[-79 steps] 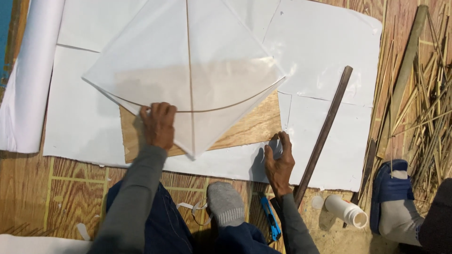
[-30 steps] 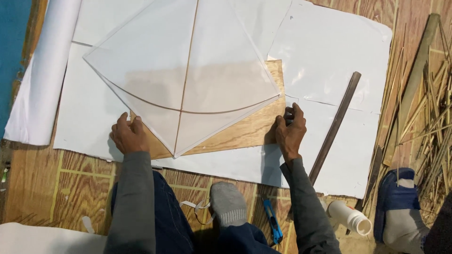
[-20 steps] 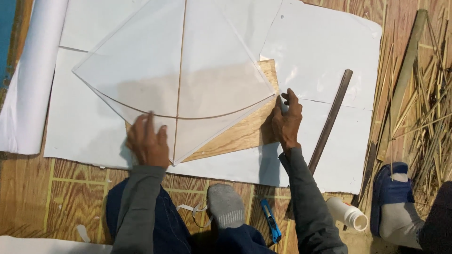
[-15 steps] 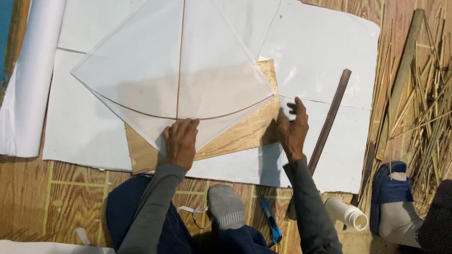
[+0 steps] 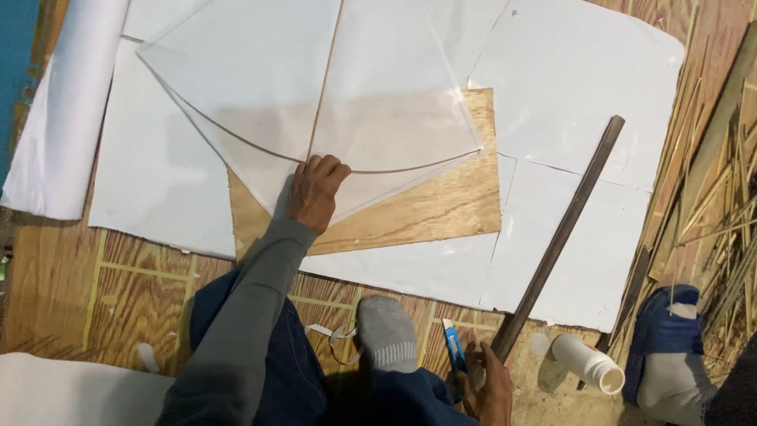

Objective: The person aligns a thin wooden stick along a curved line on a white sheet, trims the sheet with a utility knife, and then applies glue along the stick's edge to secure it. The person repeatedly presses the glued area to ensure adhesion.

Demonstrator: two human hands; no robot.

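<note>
A translucent white paper kite (image 5: 260,87) with a thin wooden spine and a curved bow stick lies over a plywood board (image 5: 430,209). My left hand (image 5: 315,193) presses flat on the kite's lower part, fingertips where spine and bow cross. Near my knee at the bottom edge, my right hand (image 5: 487,390) sits by the lower end of a long dark stick (image 5: 561,237) and beside a blue utility knife (image 5: 453,349). Its fingers are curled, and whether they grip anything is hidden. My grey-socked foot (image 5: 386,331) rests between the hands.
White paper sheets (image 5: 576,87) cover the wooden floor under the board. A white paper roll (image 5: 67,110) lies at the left. A white bottle (image 5: 587,363) lies at the lower right beside another person's blue and grey foot (image 5: 666,351). Bamboo strips (image 5: 729,197) pile along the right.
My left hand slid from the kite's lower left edge to its middle bottom. My right hand left the kite's right tip and dropped down beside the knife and stick end.
</note>
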